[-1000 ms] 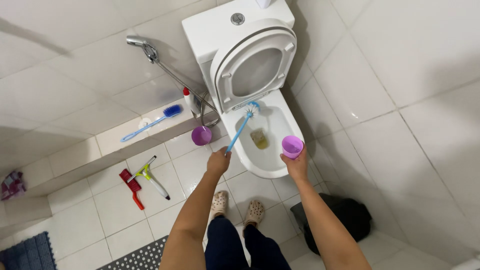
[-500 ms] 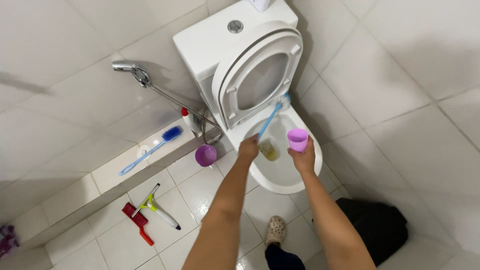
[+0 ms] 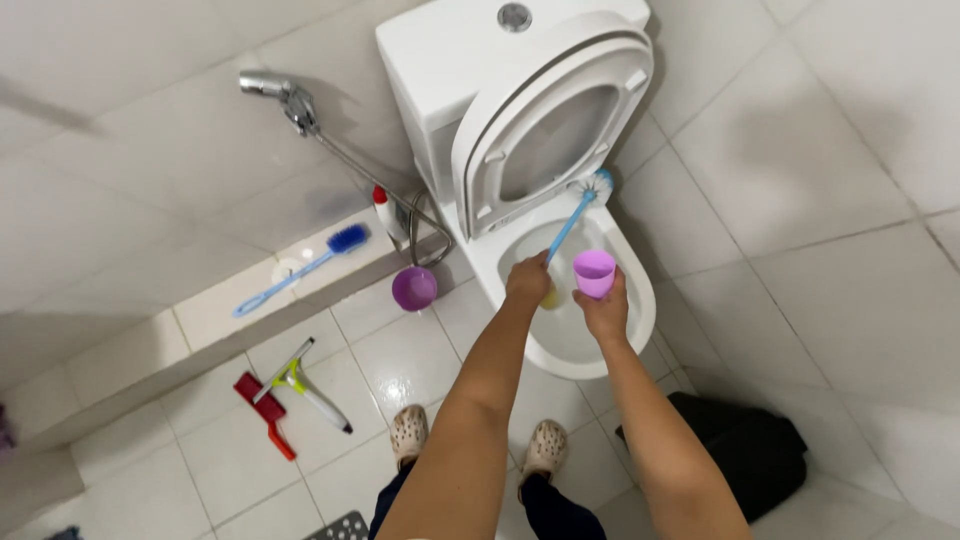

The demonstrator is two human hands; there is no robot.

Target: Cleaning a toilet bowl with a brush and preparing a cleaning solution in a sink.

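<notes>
My left hand (image 3: 528,282) is over the toilet bowl (image 3: 640,330), its fingers wrapped tight around the lower end of the blue toilet brush (image 3: 572,222). The brush runs long and slanted: its handle rises from my fist up and away from me, and its bristle head points at the far rim of the bowl, just under the raised seat and lid (image 3: 545,110). My right hand (image 3: 604,312) is just beside the left, also above the bowl, its fingers clamped around a small purple cup (image 3: 594,272) held upright with the open mouth facing up. The two hands are nearly touching; I cannot tell if they meet.

Left of the bowl, a purple round cup (image 3: 414,288) sits on the floor against the base. Farther left of the toilet, a second blue brush (image 3: 300,268) lies on the low tiled ledge, with a white bottle (image 3: 388,214) standing near it. A window wiper (image 3: 300,382) and a red tool (image 3: 264,412) lie on the floor tiles, well apart from the bowl. A black bin (image 3: 745,445) stands to its right.
</notes>
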